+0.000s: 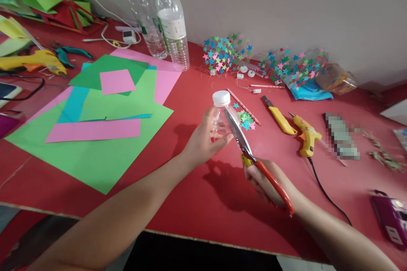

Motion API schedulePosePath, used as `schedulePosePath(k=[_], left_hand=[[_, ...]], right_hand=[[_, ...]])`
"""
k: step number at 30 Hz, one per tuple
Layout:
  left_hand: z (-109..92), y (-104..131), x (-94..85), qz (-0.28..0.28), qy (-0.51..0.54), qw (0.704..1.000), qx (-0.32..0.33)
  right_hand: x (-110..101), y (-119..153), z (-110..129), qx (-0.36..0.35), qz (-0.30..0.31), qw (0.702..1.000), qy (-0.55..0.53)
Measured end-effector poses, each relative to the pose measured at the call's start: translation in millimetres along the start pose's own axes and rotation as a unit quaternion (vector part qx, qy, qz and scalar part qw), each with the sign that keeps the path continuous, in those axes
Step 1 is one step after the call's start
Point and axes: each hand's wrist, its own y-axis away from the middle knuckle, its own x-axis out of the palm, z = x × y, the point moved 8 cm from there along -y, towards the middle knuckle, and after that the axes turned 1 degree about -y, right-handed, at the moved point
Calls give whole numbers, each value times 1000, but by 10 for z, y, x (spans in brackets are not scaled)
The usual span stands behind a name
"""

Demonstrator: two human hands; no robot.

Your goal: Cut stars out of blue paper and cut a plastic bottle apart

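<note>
My left hand (206,137) is closed around a clear plastic bottle top (220,120) with a white screw cap, held above the table. The lower edge of that piece is hard to make out behind my fingers. Scissors (243,142) with red handles are gripped in my right hand (267,180). Their blades point up and left, against the right side of the bottle piece. Something small and yellow (245,160) shows by my right fingers; I cannot tell what it is. Colored paper stars (246,119) lie just behind the bottle piece, beside a thin pink stick (243,106).
Green paper (104,169) and pink sheets cover the table's left. Water bottles (173,29) stand at the back, near star-covered clear pieces (222,55). Rightward lie a yellow utility knife (278,116), a corded glue gun (307,135) and a purple device (391,220). Another glue gun (34,61) is far left.
</note>
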Motion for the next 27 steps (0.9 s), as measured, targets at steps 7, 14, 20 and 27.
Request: schedulePosePath(k=[7,14,20,27], left_hand=[[-55,2,15,5,8,1000,-15],[10,-11,30,5,38,999,-13],[162,-142,-185,-74,152,984,-52],[148,-177,-221,-99,236,961,-102]], right_hand=[[-23,5,30,-18,-15,999,31],[2,-37,6,-4,15,999,-30],[120,-66,46,-6,88,994,-68],[-117,-180,150,-52,-25,994,-93]])
